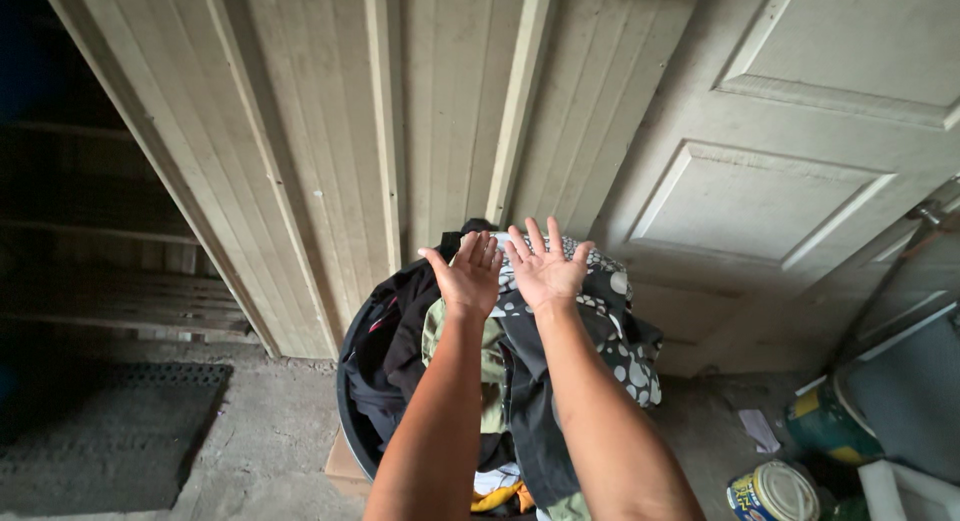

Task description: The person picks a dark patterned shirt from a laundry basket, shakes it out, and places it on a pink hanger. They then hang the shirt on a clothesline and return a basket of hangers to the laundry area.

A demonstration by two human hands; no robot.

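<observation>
My left hand [467, 273] and my right hand [545, 264] are stretched out side by side, palms up and fingers spread, holding nothing. They hover above a dark round basket [352, 401] heaped with clothes. Among the clothes are a black garment [405, 326], an olive green piece [490, 366] and a grey and white spotted cloth [625, 346]. A yellow and orange item [497, 498] shows low in the pile between my forearms.
Beige panelled wall boards [330, 131] and a panelled door [790, 171] stand behind the basket. A dark mat [110, 431] lies on the concrete floor at left. A tin can [772, 491], a green container [830, 421] and a white tub [905, 491] sit at lower right.
</observation>
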